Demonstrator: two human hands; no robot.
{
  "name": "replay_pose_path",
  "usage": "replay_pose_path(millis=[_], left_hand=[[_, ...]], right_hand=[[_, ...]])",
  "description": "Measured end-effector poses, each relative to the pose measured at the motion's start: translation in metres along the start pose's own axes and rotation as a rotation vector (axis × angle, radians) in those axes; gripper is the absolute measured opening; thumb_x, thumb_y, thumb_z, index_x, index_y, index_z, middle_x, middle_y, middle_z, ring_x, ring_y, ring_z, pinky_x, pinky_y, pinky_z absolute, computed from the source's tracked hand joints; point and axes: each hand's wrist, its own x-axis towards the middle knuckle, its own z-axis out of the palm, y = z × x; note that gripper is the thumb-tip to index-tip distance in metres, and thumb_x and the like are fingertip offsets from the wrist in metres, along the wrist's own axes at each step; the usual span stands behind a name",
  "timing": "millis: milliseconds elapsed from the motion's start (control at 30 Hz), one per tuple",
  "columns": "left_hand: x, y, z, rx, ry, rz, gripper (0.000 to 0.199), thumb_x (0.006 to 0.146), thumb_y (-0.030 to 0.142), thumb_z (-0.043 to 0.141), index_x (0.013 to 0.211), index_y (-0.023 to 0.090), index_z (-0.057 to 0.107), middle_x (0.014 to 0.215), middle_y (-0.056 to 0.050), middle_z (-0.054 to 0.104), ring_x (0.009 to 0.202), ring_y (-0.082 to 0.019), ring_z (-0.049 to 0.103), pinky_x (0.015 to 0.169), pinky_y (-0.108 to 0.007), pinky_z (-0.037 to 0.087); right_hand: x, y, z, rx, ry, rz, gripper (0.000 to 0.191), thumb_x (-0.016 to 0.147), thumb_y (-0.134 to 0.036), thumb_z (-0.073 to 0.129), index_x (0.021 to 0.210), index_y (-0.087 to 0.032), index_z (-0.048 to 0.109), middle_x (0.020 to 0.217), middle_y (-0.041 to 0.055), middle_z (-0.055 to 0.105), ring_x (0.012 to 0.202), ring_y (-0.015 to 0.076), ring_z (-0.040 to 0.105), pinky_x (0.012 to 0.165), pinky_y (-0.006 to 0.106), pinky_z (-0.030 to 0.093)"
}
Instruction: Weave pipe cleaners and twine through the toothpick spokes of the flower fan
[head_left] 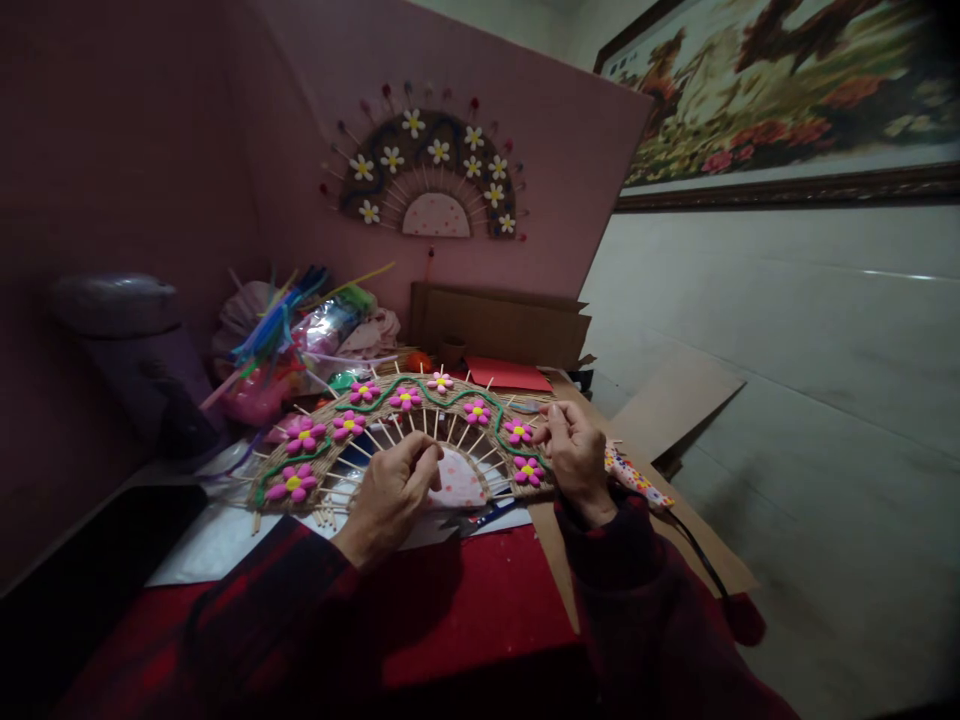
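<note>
A half-round fan craft (397, 395) wound with brown twine lies in front of me, with pink clay flowers, a wavy green strip and thin wooden sticks. At its centre is a pale half-disc (456, 478) with pink dots. Over its lower middle, beside the half-disc, my left hand (394, 490) is closed with thumb and fingers pinched together. My right hand (574, 448) is also closed in a pinch, at the fan's right end close to the pink flowers. Whatever either hand holds, if anything, is too small or hidden to make out.
A similar fan with white flowers (439, 152) hangs on the pink board. Pipe cleaners and plastic bags (300, 340) heap behind at left. Cardboard (495, 325) and red paper (508, 374) lie at the back. A patterned glue gun (637, 478) with a black cord sits at right.
</note>
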Motion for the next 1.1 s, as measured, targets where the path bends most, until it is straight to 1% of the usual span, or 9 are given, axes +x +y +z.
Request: replay_pose_path(millis=[167,300,367,433,533,633,800,900,1100], left_hand=[[0.0,0.0,0.0,0.107,-0.026,0.088,0.024,0.089,0.029,0.039,0.073,0.019,0.054,0.061,0.001,0.057,0.057,-0.011,0.052,0.057,-0.023,0.037],[-0.003,0.003,0.003,0.203,-0.029,0.164,0.023,0.088,0.026,0.04,0.07,0.018,0.052,0.063,0.0,0.055,0.059,-0.011,0.05,0.059,-0.024,0.035],[-0.004,0.007,0.003,0.241,-0.027,0.194,0.024,0.087,0.025,0.04,0.067,0.018,0.051,0.064,0.0,0.055,0.06,-0.011,0.049,0.059,-0.023,0.035],[-0.004,0.012,-0.002,0.273,-0.027,0.17,0.026,0.088,0.026,0.039,0.067,0.018,0.051,0.062,0.0,0.055,0.058,-0.011,0.049,0.057,-0.023,0.034],[0.0,0.019,-0.028,0.437,-0.022,0.084,0.027,0.088,0.029,0.04,0.068,0.018,0.055,0.057,0.0,0.056,0.053,-0.011,0.049,0.054,-0.023,0.032],[0.005,0.019,-0.076,0.768,-0.05,0.002,0.029,0.086,0.033,0.043,0.069,0.019,0.061,0.066,-0.003,0.063,0.059,-0.014,0.053,0.055,-0.025,0.031],[0.002,0.007,-0.15,1.198,-0.04,-0.33,0.027,0.084,0.023,0.039,0.082,0.02,0.066,0.084,-0.009,0.067,0.072,-0.021,0.06,0.057,-0.027,0.036],[-0.002,0.0,-0.165,1.319,-0.102,-0.446,0.03,0.081,0.013,0.037,0.083,0.015,0.066,0.086,-0.012,0.067,0.072,-0.024,0.062,0.058,-0.029,0.039],[0.003,-0.015,-0.156,1.294,-0.168,-0.455,0.031,0.079,0.015,0.04,0.09,0.019,0.068,0.096,-0.013,0.068,0.085,-0.027,0.065,0.064,-0.031,0.045]], right_hand=[[-0.001,-0.03,0.006,0.041,0.067,-0.102,0.027,0.093,-0.034,0.04,0.078,-0.018,0.057,0.055,-0.0021,0.058,0.044,0.0101,0.05,0.047,0.022,0.038],[-0.017,-0.047,0.016,-0.038,0.111,-0.489,0.024,0.089,-0.023,0.047,0.066,-0.018,0.054,0.05,-0.0021,0.052,0.045,0.0097,0.046,0.05,0.024,0.035],[-0.027,-0.045,0.02,-0.053,-0.01,-0.714,0.022,0.087,-0.018,0.049,0.066,-0.018,0.055,0.05,-0.0011,0.052,0.046,0.0099,0.045,0.051,0.025,0.033],[-0.033,-0.039,0.022,-0.066,-0.166,-0.815,0.019,0.085,-0.016,0.049,0.068,-0.017,0.057,0.053,0.0006,0.056,0.049,0.0105,0.048,0.053,0.025,0.034],[-0.034,-0.03,0.021,-0.052,-0.199,-0.809,0.018,0.085,-0.014,0.05,0.069,-0.016,0.058,0.054,0.0007,0.056,0.048,0.0101,0.048,0.053,0.024,0.034],[-0.031,-0.027,0.018,-0.028,-0.125,-0.743,0.017,0.085,-0.015,0.052,0.069,-0.016,0.058,0.052,-0.0006,0.054,0.045,0.0093,0.045,0.051,0.024,0.033],[-0.032,-0.031,0.015,-0.046,-0.101,-0.679,0.021,0.087,-0.019,0.05,0.068,-0.018,0.057,0.05,-0.001,0.052,0.044,0.0101,0.043,0.05,0.025,0.031],[-0.033,-0.032,0.014,-0.059,-0.105,-0.662,0.021,0.088,-0.02,0.05,0.068,-0.018,0.057,0.051,-0.0009,0.053,0.044,0.0101,0.043,0.05,0.025,0.032],[-0.03,-0.029,0.014,-0.076,-0.105,-0.693,0.021,0.086,-0.018,0.052,0.065,-0.018,0.056,0.049,-0.0023,0.049,0.043,0.0094,0.042,0.049,0.024,0.031]])
